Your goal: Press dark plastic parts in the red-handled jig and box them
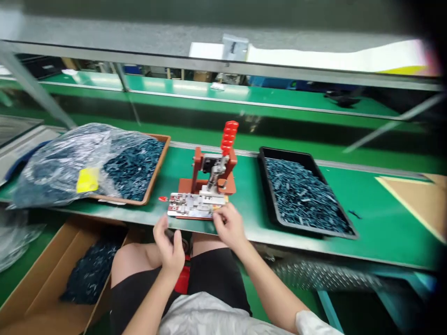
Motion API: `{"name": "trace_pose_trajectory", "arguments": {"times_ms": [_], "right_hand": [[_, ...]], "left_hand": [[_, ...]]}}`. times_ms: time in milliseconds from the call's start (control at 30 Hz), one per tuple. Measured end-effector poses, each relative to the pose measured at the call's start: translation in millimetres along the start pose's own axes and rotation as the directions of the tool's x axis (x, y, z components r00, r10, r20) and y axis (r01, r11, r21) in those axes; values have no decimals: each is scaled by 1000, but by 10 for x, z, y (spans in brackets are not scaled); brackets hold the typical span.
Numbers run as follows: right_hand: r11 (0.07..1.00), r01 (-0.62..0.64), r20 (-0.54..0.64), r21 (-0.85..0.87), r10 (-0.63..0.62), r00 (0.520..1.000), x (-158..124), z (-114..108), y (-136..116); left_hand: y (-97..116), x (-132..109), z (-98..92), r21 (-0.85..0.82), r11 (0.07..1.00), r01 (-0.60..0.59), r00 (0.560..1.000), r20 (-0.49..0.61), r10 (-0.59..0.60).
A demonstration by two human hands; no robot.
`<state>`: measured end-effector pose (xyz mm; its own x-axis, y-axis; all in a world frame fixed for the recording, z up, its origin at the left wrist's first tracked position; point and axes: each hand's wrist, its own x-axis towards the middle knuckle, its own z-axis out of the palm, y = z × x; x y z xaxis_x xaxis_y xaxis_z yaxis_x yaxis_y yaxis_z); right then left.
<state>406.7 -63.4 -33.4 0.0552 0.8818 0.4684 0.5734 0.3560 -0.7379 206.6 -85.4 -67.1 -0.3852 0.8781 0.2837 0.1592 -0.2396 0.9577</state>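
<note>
A toggle clamp press [214, 172] with a red ribbed handle [229, 138] stands on the green bench in front of me; its handle points up. At its foot lies a metal fixture plate [190, 204] with small blocks on it. My right hand [228, 225] is at the plate's front right corner, fingers curled in a pinch; what they hold, if anything, is hidden. Just off the bench edge, my left hand [169, 246] hangs above my lap, thumb and fingers apart, with nothing visible in it. A small red piece [163, 198] shows at the plate's left end.
On the right, a black tray [312, 230] holds many small dark strips. To the left, a brown tray [157, 172] of similar pieces is partly under a plastic bag [63, 163] with a yellow label. A cardboard box [42, 284] with dark pieces stands below. A shelf [139, 35] spans overhead.
</note>
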Motion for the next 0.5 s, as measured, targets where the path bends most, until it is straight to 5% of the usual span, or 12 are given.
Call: {"name": "trace_pose_trajectory", "arguments": {"times_ms": [67,133,167,233,300,367,433,500], "right_hand": [[998,67,156,13,-68,985,-261,58,-186],[992,129,351,-6,-119,929,-448,167,-320],[989,148,431,-15,-127,894,-496,200,-358],[987,161,505,-9,-134,853,-496,140,-384],[985,172,428,-8,-152,891,-388,-147,-333],[969,194,138,-153,-173,975,-206,-623,-144],[900,128,-155,-417,-209,965,-4,-1140,226],[813,-58,-310,-580,-155,938,146,-1527,705]], "left_hand": [[6,-356,-75,-96,950,298,932,247,-267],[5,-568,-115,-128,793,595,755,427,-498],[-1,-613,-128,-131,713,689,678,463,-570],[-42,-581,-181,-135,622,772,605,458,-652],[-154,-404,-350,-103,618,779,598,416,-685],[-345,-117,-709,-56,690,721,674,287,-681],[-567,213,-1258,17,786,618,784,54,-618],[-749,511,-1890,210,808,550,834,-189,-519]]}}
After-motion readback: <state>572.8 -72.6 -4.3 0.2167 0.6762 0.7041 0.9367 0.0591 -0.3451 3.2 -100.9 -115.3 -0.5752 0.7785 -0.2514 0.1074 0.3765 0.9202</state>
